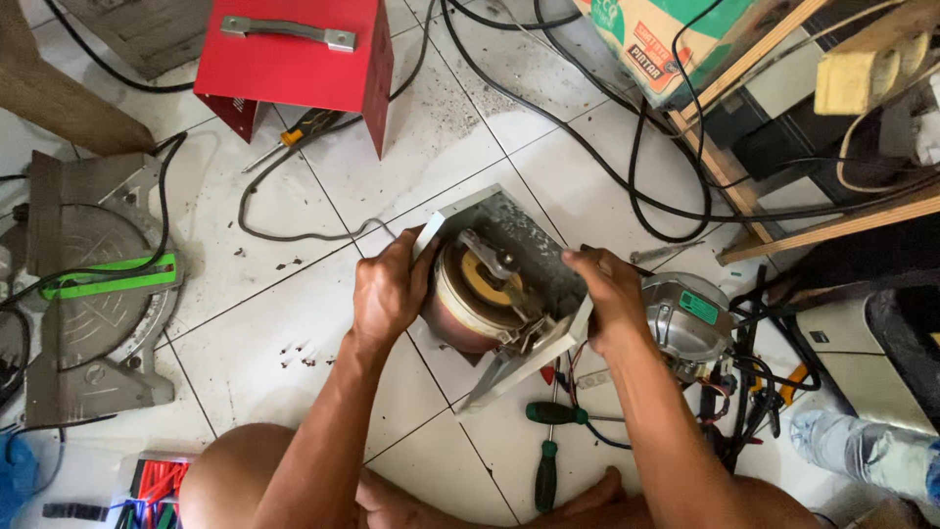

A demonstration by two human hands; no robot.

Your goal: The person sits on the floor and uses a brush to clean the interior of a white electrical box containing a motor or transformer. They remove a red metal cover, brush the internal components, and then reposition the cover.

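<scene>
Two hands grip grey square metal housing with copper-wound coil inside, frame centre, tilted above white tile floor. Left hand curled round housing's left edge; right hand clamped on right edge. Silver round motor just right of right hand. Green-handled screwdrivers lie below housing. Red metal box upper left; grey mitre saw base far left.

place: home repair workshop | floor: tiled, littered with filings | tools: miter saw, screwdrivers, red welder | also: cables, motor, wooden rack
</scene>
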